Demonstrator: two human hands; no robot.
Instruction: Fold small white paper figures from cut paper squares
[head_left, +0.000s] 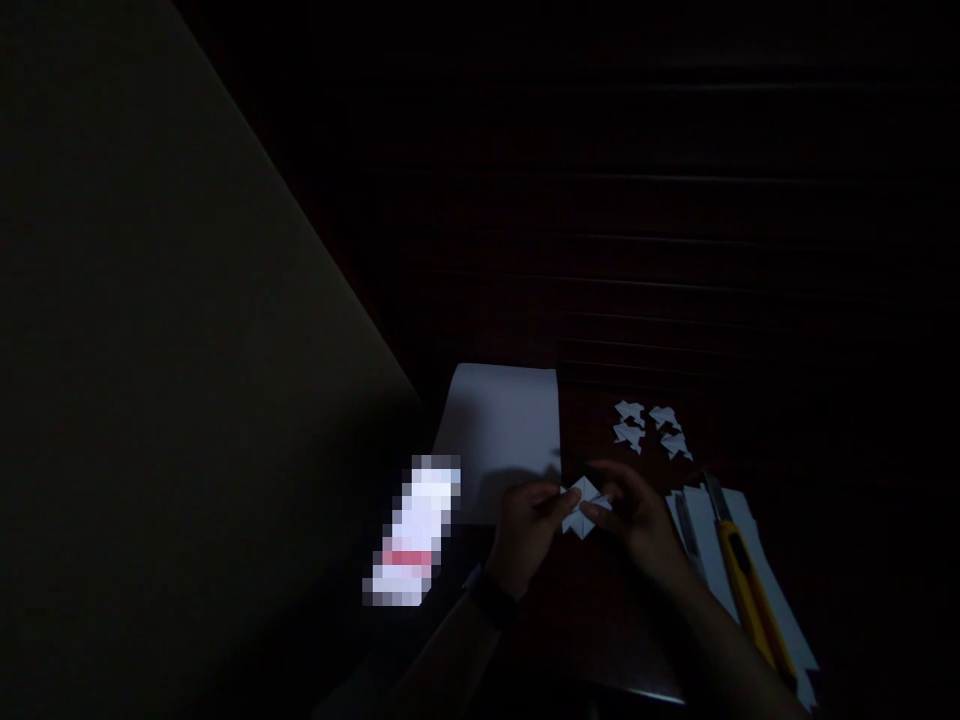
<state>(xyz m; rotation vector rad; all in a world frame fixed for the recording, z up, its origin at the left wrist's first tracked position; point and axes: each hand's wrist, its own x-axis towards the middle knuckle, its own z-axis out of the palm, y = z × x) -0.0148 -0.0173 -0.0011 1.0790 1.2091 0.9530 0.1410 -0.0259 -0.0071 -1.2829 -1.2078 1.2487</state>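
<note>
In dim light, my left hand [525, 530] and my right hand [637, 520] meet over a dark table [600, 330]. Together they pinch a small, partly folded piece of white paper [583, 505] held between the fingertips. A dark band sits on my left wrist. Just beyond my hands, several small finished white paper figures [649, 428] lie in a cluster on the table.
A white sheet of paper [502, 430] lies left of my hands. A yellow utility knife [746, 580] rests on a stack of white paper [765, 590] at the right. A blurred white and red object [412, 535] lies at the left. A pale wall [150, 350] fills the left side.
</note>
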